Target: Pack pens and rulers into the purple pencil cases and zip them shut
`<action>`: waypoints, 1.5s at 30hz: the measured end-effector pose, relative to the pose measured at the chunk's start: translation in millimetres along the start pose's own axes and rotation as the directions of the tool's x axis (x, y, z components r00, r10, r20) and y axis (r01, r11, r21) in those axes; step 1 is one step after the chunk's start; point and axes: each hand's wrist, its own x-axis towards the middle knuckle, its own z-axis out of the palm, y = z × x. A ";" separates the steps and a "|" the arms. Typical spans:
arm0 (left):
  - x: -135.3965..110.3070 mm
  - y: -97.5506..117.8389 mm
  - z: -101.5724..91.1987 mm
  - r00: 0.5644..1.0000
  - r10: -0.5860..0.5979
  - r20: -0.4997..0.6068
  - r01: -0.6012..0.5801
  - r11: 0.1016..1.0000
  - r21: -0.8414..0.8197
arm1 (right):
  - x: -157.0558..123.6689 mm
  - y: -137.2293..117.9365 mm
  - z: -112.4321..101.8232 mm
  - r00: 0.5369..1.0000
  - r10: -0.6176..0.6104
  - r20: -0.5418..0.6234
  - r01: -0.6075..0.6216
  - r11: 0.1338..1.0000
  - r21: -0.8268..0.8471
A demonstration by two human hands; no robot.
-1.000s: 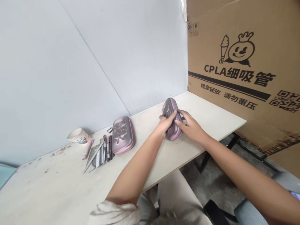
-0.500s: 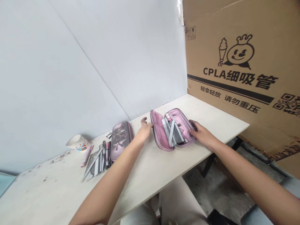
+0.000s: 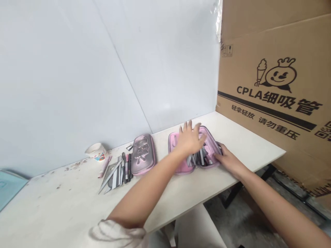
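An open pencil case (image 3: 212,146) with a pink lining lies on the table, its lid folded out to the left. Rulers and pens (image 3: 203,156) sit inside, partly covered by my hand. My left hand (image 3: 190,139) hovers over the middle of the case, fingers spread, holding nothing that I can see. My right hand (image 3: 229,158) grips the right edge of the case, thumb on the rim. Left of it lies a closed grey pencil case (image 3: 142,155) with a raised pattern.
Pens (image 3: 126,167), rulers and set squares (image 3: 113,175) and a pink tube-like item (image 3: 104,167) lie to the left. A paper cup (image 3: 96,151) tips near the wall. A large cardboard box (image 3: 258,103) stands right. A teal item (image 3: 11,187) lies far left.
My left hand has moved from the lid's left edge to above the case. The lid has dropped flatter on the table. My right hand keeps its hold; the view has shifted left.
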 end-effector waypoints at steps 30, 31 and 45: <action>2.5 -125.9 -1.2 0.880 -0.463 -0.107 0.426 0.869 -0.251 | 43.4 -136.0 124.9 0.927 -0.247 0.284 0.361 0.373 -0.855; -0.3 -125.0 -4.7 0.878 -0.469 -0.094 0.441 0.870 -0.219 | 42.3 -135.2 129.3 0.925 -0.242 0.294 0.364 0.334 -0.869; -31.4 -123.1 -38.2 0.954 -0.286 -0.096 0.278 0.957 -0.087 | 53.2 -160.1 17.9 0.897 -0.441 0.018 0.116 0.196 -0.974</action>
